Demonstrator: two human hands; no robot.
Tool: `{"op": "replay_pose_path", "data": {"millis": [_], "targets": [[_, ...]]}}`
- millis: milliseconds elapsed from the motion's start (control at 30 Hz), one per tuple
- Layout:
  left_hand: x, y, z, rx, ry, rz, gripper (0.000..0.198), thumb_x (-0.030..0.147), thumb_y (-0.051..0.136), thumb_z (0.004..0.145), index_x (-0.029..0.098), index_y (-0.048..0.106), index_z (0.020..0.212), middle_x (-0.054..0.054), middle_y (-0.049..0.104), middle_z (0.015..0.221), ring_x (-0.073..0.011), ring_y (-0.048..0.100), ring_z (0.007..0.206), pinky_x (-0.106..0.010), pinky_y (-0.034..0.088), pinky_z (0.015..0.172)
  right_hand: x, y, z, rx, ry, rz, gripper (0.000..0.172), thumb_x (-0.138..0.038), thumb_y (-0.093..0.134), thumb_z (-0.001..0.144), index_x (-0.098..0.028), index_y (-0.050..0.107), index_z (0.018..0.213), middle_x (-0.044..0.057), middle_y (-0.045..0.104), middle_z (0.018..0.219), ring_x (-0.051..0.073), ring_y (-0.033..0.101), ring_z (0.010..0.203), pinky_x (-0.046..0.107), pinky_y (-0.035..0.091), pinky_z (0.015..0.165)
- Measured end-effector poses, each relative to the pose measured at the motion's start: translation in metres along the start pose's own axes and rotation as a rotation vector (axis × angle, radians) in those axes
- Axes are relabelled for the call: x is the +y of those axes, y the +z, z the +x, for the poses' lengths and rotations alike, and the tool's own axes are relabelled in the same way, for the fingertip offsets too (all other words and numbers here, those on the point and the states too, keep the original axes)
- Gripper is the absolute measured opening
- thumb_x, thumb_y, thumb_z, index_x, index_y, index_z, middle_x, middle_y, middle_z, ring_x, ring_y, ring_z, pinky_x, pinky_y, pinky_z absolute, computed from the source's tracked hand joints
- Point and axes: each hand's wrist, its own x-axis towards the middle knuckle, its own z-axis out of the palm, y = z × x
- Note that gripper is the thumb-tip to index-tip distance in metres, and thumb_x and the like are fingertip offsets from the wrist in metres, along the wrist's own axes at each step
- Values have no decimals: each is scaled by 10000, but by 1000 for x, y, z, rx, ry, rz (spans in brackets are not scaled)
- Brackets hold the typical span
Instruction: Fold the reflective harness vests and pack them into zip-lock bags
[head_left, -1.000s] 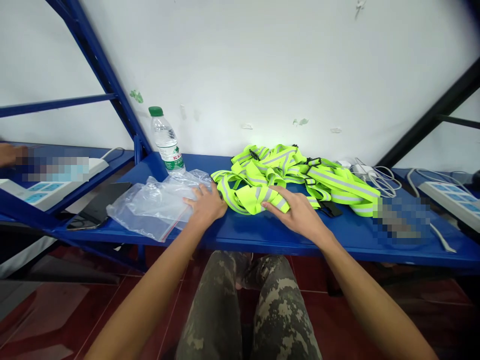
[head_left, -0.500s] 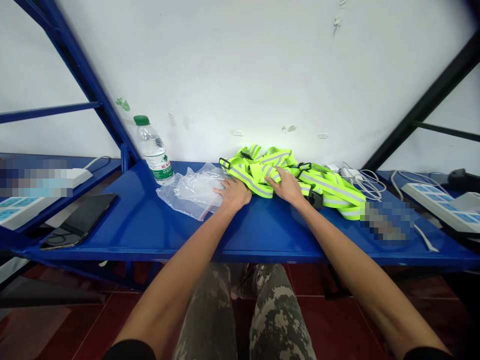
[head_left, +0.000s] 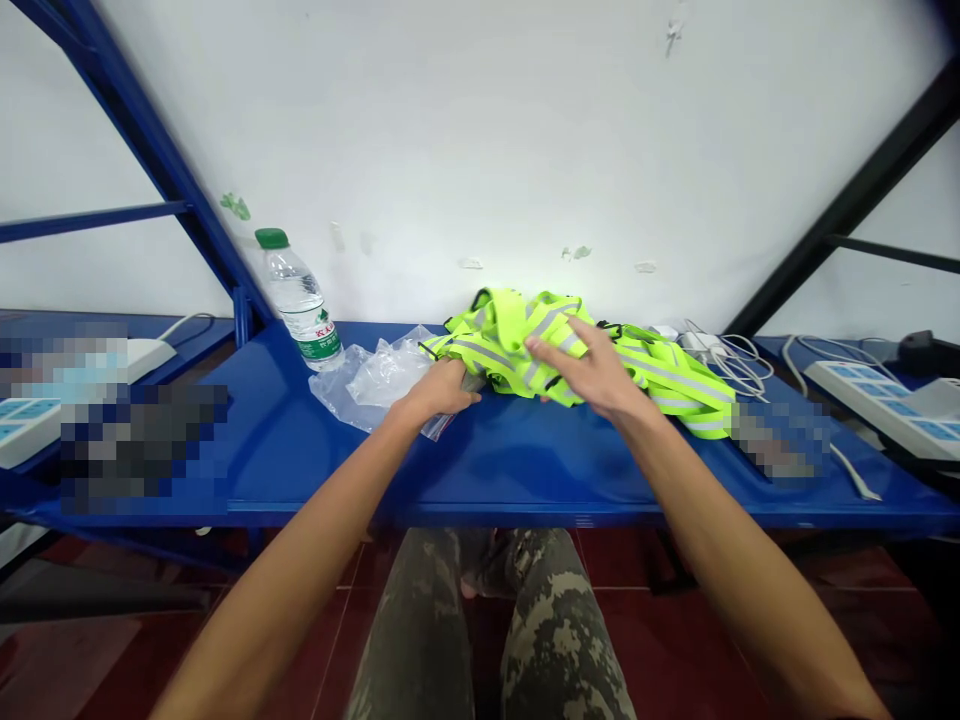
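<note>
A tangled pile of neon-yellow reflective strap vests (head_left: 502, 325) with grey stripes and black buckles lies against the wall. At its left end, my left hand (head_left: 444, 388) is curled closed round part of the straps, its fingers partly hidden. My right hand (head_left: 600, 372) grips the front of the pile, thumb on top and some fingers beneath the straps. A clear plastic zip bag (head_left: 386, 370), crumpled, lies just left of and partly under my left hand.
A water bottle (head_left: 304, 305) with a green cap stands behind the bag on the blue table (head_left: 300, 470). White cables (head_left: 739, 365) and a blurred object (head_left: 780, 440) lie at the right. Power strips (head_left: 877, 400) sit on both sides, and blue frame posts (head_left: 161, 150) rise at left.
My left hand has turned and curled at the pile's left end. My right hand has shifted slightly right, and the straps between the hands are bunched and raised.
</note>
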Motion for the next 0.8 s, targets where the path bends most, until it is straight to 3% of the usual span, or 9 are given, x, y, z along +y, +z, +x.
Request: {"op": "replay_pose_path", "data": {"millis": [67, 133, 233, 333, 400, 500, 600, 667, 800], "targets": [[0, -7, -6, -20, 17, -32, 641, 366, 718, 712, 174, 601, 1312, -92, 623, 1362, -318, 566, 1261, -403, 441, 1092, -3, 15, -7, -173, -1, 99, 474, -564, 669, 822, -194, 712, 1114, 75, 732, 1086, 272, 684, 981, 403, 556, 854], [-2, -18, -14, -81, 13, -47, 654, 377, 711, 714, 193, 591, 1331, -64, 628, 1363, -293, 573, 1259, -376, 446, 1091, 8, 29, -8, -243, 15, 123, 454, -556, 678, 816, -187, 718, 1078, 67, 741, 1044, 267, 691, 939, 395, 561, 833], [-7, -36, -26, -184, -2, -17, 588, 245, 633, 729, 155, 612, 1310, -96, 633, 1356, -286, 593, 1245, -361, 457, 1072, 36, 37, -2, -143, 110, 34, 453, -562, 717, 771, -157, 726, 973, 96, 748, 970, 290, 687, 931, 420, 564, 843], [-7, -51, -31, -188, 23, -54, 618, 119, 546, 713, 181, 607, 1324, -87, 641, 1347, -253, 633, 1199, -318, 500, 1002, 57, 32, 5, -59, 192, 4, 507, -561, 763, 720, -135, 710, 989, 138, 732, 1055, 299, 691, 885, 430, 595, 757], [-2, -56, -31, -145, -28, 11, 630, 130, 588, 706, 197, 601, 1333, -100, 667, 1302, -275, 659, 1148, -330, 529, 941, 62, 27, 5, -82, 243, 60, 532, -556, 775, 709, -143, 694, 1035, 147, 710, 1132, 281, 699, 800, 417, 608, 633], [5, -56, -29, -155, -178, 240, 682, 236, 734, 653, 170, 602, 1319, -158, 678, 1251, -344, 644, 1146, -386, 525, 923, 60, 23, 0, -143, 350, 213, 520, -560, 773, 715, -183, 676, 1059, 122, 727, 1061, 251, 688, 656, 397, 585, 459], [9, -52, -27, -206, -248, 304, 624, 234, 715, 674, 156, 617, 1286, -154, 711, 1166, -328, 658, 1106, -367, 526, 879, 57, 21, -5, -137, 393, 310, 526, -551, 801, 690, -202, 671, 1062, 103, 738, 990, 244, 677, 604, 395, 572, 393], [11, -54, -26, -188, -260, 246, 504, 172, 658, 696, 150, 671, 1200, -123, 749, 1047, -295, 693, 1007, -336, 530, 821, 56, 20, -6, -137, 384, 326, 524, -542, 811, 681, -206, 682, 1061, 100, 738, 1011, 243, 681, 614, 384, 571, 383], [16, -67, -24, -55, -339, 19, 195, 131, 630, 680, 192, 747, 824, -53, 760, 797, -235, 714, 766, -295, 521, 687, 55, 19, -8, -145, 389, 366, 524, -529, 821, 675, -213, 695, 1074, 93, 737, 1068, 238, 695, 644, 348, 571, 387]]}}
